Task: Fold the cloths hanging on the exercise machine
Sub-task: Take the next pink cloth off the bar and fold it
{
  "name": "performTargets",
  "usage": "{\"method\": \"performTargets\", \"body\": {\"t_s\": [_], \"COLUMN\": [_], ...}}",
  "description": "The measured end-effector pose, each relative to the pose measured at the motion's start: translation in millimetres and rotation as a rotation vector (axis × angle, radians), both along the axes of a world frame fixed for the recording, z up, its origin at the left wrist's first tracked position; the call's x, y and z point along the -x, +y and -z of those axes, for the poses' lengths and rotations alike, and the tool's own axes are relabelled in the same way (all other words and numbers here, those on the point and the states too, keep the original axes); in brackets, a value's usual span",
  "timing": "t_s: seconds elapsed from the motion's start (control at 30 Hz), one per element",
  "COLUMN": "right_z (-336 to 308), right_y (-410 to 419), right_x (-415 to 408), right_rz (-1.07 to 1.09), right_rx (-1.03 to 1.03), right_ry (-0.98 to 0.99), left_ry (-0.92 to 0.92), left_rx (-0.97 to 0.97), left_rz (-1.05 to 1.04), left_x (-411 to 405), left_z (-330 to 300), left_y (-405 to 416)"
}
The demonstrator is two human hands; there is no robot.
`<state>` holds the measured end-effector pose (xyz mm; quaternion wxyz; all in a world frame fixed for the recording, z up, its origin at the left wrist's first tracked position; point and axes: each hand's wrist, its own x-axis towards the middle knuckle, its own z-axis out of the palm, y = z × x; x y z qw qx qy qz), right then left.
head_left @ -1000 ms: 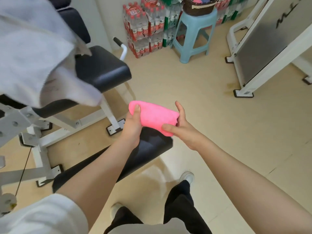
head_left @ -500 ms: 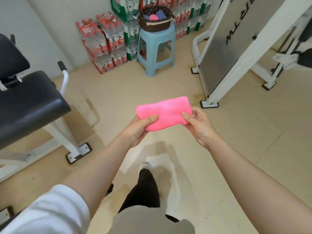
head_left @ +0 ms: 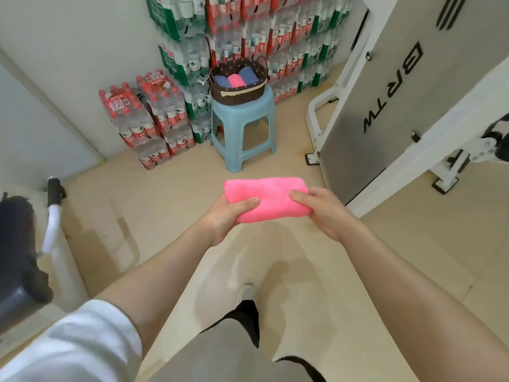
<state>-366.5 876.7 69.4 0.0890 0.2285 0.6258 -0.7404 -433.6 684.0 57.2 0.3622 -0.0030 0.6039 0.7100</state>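
Note:
A folded bright pink cloth point(head_left: 268, 195) is held in the air in front of me at about waist height. My left hand point(head_left: 224, 219) grips its left end with the thumb on top. Its right end is pinched by my right hand point(head_left: 322, 212). Ahead stands a dark wicker basket point(head_left: 238, 91) on a light blue plastic stool point(head_left: 242, 122); inside lie rolled cloths, two blue and one pink. The black padded seat point(head_left: 16, 260) of an exercise machine shows at the left edge.
Shrink-wrapped packs of water bottles point(head_left: 143, 117) are stacked against the wall behind the stool. A white-framed machine with a grey panel point(head_left: 385, 100) stands to the right. Beige floor lies between me and the stool. My foot point(head_left: 248, 293) is below the cloth.
I have turned and walked away from the machine's bench toward the stool and basket, which now appear closer and centred. Both hands keep the same hold on the pink cloth.

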Motion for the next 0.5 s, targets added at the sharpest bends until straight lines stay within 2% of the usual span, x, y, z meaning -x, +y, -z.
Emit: {"method": "performTargets", "body": {"t_s": [0.1,0.27,0.5], "right_z": [-8,-1,9], "right_y": [38,101,184], "right_x": [59,145,275], "right_rz": [-0.005,0.008,-0.054], "right_rx": [0.000,0.204,0.260], "right_ry": [0.104,0.141,0.096], "left_ry": [0.008,-0.047,-0.053], "left_rx": [0.014,-0.048,-0.023], "left_rz": [0.024,0.007,-0.247], "left_x": [55,129,237], "left_z": [-6,-2,13], "left_y": [34,91,173]}}
